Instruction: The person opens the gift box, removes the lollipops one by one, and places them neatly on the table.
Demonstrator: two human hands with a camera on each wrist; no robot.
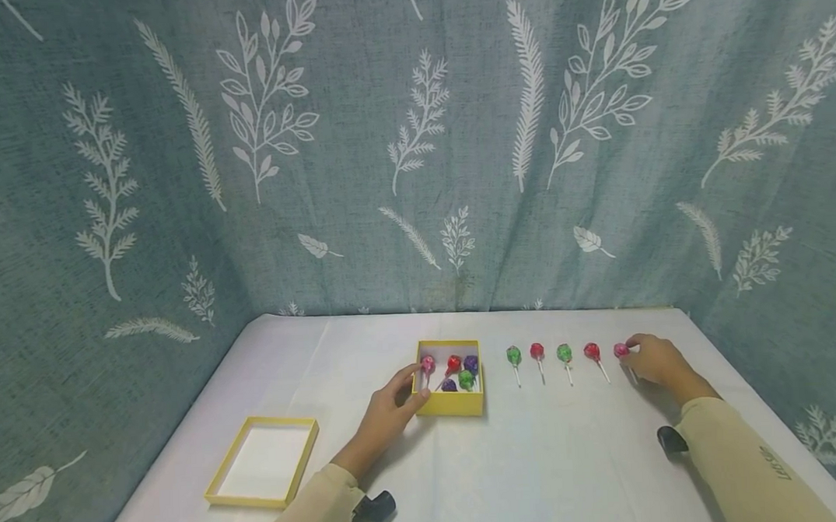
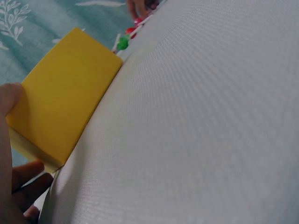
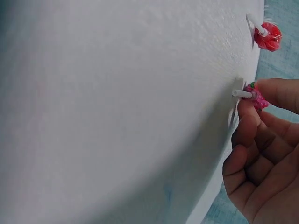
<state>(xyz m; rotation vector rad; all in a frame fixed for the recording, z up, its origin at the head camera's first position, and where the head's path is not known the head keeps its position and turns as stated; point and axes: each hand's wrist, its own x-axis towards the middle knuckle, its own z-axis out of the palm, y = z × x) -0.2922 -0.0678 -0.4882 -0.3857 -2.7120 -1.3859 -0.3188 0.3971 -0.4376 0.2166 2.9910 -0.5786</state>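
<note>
Pink lollipop point(image 1: 620, 350) partly behind right-hand fingers point(image 1: 643, 341)

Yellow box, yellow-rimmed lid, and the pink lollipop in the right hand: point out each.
Yellow box point(image 1: 449, 404): head view, its front wall.
Yellow-rimmed lid point(image 1: 262, 459): head view, bare inside.
Pink lollipop point(image 3: 260, 101): right wrist view, wrapped head.

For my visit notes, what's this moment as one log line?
left hand: holds yellow box | right hand: pinches pink lollipop | row: four more lollipops | lid: off, left of box
</note>
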